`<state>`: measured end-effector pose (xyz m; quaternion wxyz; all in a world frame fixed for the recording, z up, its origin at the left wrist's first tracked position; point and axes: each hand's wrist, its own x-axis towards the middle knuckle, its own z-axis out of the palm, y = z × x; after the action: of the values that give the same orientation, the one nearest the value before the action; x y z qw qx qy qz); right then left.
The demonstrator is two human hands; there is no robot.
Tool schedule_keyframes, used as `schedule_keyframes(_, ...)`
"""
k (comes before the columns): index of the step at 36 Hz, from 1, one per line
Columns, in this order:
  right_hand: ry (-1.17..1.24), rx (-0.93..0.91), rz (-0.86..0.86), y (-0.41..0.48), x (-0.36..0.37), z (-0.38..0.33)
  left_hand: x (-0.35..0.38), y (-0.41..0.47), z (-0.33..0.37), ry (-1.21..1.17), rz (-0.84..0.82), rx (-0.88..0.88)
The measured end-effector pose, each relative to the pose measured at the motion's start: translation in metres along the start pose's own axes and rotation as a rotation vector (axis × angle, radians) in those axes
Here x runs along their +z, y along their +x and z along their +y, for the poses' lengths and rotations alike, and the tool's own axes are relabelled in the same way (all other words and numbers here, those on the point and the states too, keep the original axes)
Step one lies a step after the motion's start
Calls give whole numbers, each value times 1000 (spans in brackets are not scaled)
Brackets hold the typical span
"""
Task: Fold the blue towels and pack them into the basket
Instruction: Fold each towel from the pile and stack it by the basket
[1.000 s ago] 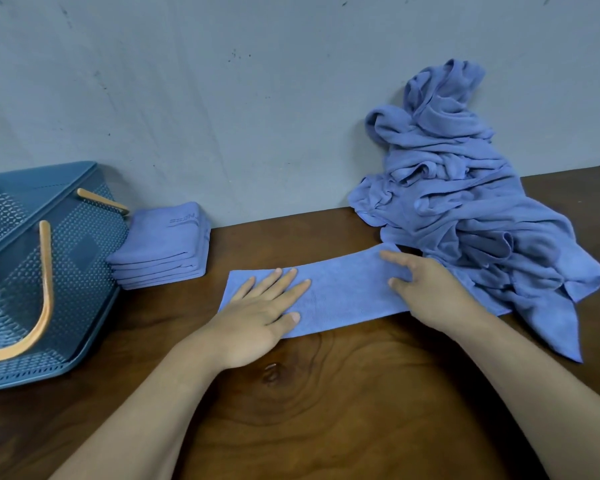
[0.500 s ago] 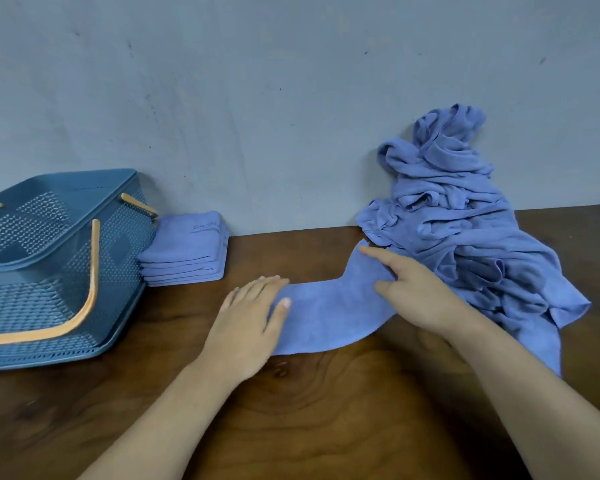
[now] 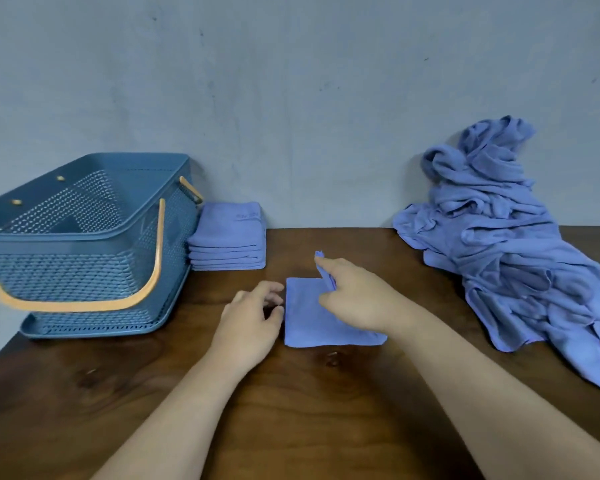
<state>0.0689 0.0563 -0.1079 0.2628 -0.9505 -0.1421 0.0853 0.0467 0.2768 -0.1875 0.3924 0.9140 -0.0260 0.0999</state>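
surface | loose pile far right | basket left, seemingly unpacked | folded stack beside it | towel centre: strip now doubled into a square, nearly stack-ready | right hand fingers pinch its raised corner | left hand fingers curled at its edge, grip unclear

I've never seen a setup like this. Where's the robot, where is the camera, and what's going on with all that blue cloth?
There is no robot here: these are a person's two bare hands, filmed by a wide-angle camera worn on the head, looking down at a wooden table. The right hand pinches a raised corner of a partly folded blue towel. The left hand sits at its left edge, grip unclear. A stack of folded towels lies beside the blue basket on the left, not in it. A heap of unfolded towels leans against the wall on the right.
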Motion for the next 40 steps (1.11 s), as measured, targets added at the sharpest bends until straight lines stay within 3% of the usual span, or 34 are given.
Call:
schedule_keyframes(7, 12, 34, -53, 9, 39, -12, 0, 0, 0, 35, -28, 28)
schedule_keyframes(16, -25, 3, 16, 5, 34, -22, 3, -1, 1, 140, -32, 84)
schedule_keyframes(22, 4, 7, -35, 4, 52, -33, 4, 1, -2, 149, -59, 64)
schedule_keyframes(27, 346, 41, -78, 7, 48, -27, 4, 2, -2, 159, -57, 45)
schedule_keyframes(30, 549, 44, 36, 9, 38, -16, 2, 2, -2, 146, -55, 32)
schedule_keyframes(32, 481, -41, 188, 9, 23, -3, 2, 3, -1, 130, -53, 20)
schedule_keyframes(34, 248, -139, 270, 8, 8, 13, 2, 3, -1, 112, -58, 2)
schedule_keyframes(40, -105, -306, 66, 13, 10, 51, 4, 1, 6, 90, -91, -39)
